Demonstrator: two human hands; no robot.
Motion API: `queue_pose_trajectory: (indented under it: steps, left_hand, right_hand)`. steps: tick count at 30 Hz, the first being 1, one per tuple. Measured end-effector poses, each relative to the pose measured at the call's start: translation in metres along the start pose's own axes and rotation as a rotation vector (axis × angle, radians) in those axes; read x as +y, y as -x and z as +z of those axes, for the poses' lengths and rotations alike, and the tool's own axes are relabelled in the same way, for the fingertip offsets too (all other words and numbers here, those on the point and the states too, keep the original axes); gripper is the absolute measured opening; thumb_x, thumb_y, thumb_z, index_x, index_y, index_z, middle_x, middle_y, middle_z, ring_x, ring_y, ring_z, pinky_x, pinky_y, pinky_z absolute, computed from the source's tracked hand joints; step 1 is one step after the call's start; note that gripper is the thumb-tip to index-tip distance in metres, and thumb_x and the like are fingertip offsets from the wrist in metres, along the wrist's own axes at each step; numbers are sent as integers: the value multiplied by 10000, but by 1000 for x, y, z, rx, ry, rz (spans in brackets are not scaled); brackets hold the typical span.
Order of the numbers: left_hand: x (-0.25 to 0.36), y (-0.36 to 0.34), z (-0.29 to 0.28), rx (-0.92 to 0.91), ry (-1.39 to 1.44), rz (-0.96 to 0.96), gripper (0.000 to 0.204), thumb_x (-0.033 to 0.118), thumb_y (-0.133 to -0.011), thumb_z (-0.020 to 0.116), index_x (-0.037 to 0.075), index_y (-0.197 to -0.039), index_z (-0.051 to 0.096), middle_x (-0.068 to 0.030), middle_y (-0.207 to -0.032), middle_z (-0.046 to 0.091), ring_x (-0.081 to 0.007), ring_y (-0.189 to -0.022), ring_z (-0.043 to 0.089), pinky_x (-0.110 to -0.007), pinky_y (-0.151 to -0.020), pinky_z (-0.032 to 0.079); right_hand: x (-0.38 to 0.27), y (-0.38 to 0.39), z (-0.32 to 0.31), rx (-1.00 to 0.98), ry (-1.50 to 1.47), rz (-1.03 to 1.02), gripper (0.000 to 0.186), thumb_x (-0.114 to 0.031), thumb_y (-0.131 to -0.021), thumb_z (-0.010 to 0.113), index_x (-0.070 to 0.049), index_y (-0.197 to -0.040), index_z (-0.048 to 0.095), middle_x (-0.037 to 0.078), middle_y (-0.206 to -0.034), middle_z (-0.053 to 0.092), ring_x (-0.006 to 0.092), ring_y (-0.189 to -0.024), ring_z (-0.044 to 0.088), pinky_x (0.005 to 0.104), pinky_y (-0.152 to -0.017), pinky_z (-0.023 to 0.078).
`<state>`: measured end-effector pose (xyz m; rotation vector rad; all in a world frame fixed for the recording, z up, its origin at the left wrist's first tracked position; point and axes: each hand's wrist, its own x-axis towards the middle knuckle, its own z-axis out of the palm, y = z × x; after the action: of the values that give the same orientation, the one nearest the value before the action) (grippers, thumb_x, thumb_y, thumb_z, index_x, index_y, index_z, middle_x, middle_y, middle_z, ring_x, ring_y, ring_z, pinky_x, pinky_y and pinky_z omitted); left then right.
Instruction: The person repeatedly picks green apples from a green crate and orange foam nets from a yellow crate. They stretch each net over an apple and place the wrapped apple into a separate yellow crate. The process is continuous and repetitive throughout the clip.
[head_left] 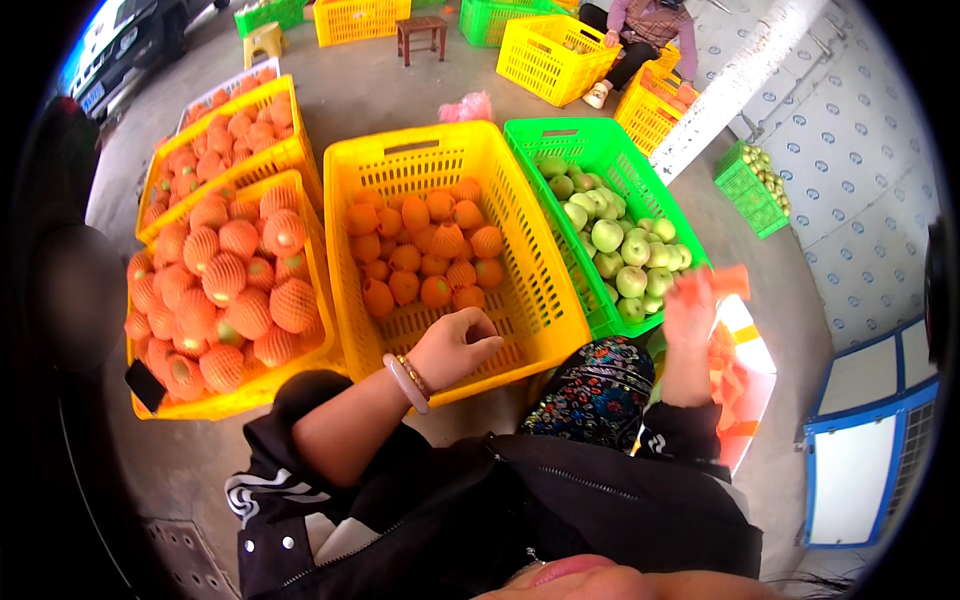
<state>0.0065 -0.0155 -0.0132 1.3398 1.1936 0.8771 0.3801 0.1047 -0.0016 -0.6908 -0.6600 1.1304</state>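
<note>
My left hand (462, 345), with a bracelet and a bangle at the wrist, hangs loosely curved and apparently empty over the near part of a yellow crate (545, 280). That crate holds fruit in orange foam nets (446, 240). My blurred right hand (690, 310) grips an orange foam net (724, 283) at the right end of a green crate (540, 126) of pale green fruit (606, 236). Below it, a white box (748, 398) contains more orange nets (720, 355).
Two yellow crates (227, 388) of netted fruit are at left, by a phone (143, 383). Behind stand a stool (417, 32), more crates (340, 22), a seated person (660, 22), a white pole (720, 80) and a vehicle (140, 40). A blue-framed object (860, 450) is at right.
</note>
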Motion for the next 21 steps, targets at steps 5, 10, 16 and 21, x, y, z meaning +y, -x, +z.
queue_pose_trajectory:
  steps: [5, 10, 16, 21]
  left_hand:
    - [8, 12, 15, -198, -73, -26, 218, 198, -852, 664, -8, -909, 623, -102, -814, 666, -166, -754, 628, -301, -684, 503]
    - [-2, 14, 20, -283, -156, -24, 301, 278, -828, 644, 1, -945, 637, -162, -893, 676, -306, -841, 648, -365, -768, 509]
    - [-14, 17, 15, -484, -541, -39, 284, 276, -833, 621, 24, -962, 643, -144, -908, 684, -316, -846, 660, -399, -750, 518]
    - [-27, 24, 0, -760, -1157, 153, 280, 277, -786, 650, 62, -965, 666, -122, -929, 690, -308, -873, 673, -413, -764, 527]
  right_hand:
    - [-55, 24, -200, 915, 7, 190, 362, -254, -832, 679, -107, -1136, 548, 83, -1000, 553, 192, -837, 539, 269, -695, 525]
    - [-69, 45, -220, 875, 348, 182, 452, -329, -851, 637, -140, -1240, 508, 84, -1258, 476, 217, -1043, 493, 330, -818, 502]
    - [-4, -25, -89, 160, 783, -148, 579, -137, -878, 614, -104, -1392, 350, 77, -1384, 398, 243, -1289, 377, 400, -1043, 360]
    - [105, -17, 103, -907, 1300, -15, 406, -97, -870, 601, -68, -1264, 505, 94, -1236, 534, 220, -1085, 545, 333, -875, 479]
